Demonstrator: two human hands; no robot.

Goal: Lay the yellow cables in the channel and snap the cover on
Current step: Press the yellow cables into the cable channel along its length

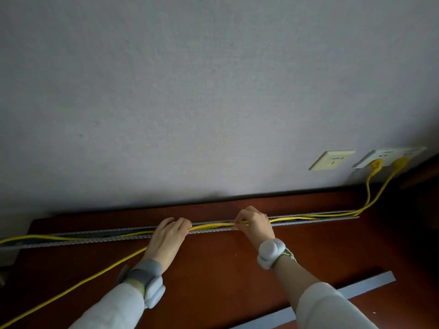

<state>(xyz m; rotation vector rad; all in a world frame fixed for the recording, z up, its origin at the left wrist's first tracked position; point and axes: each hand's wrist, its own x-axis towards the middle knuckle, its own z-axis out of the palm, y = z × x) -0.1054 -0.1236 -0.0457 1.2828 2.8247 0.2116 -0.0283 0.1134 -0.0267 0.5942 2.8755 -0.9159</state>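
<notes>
The left hand (167,236) and the right hand (255,225) both rest on the grey channel (95,237), fingers curled closed around the yellow cables (213,226). Between the two sets of fingers the cables run taut just above the channel's slotted edge. Beyond the right fingers they lie inside the channel; one strand trails loose below the left fingers. The cover (356,289) lies apart, nearer the person.
</notes>
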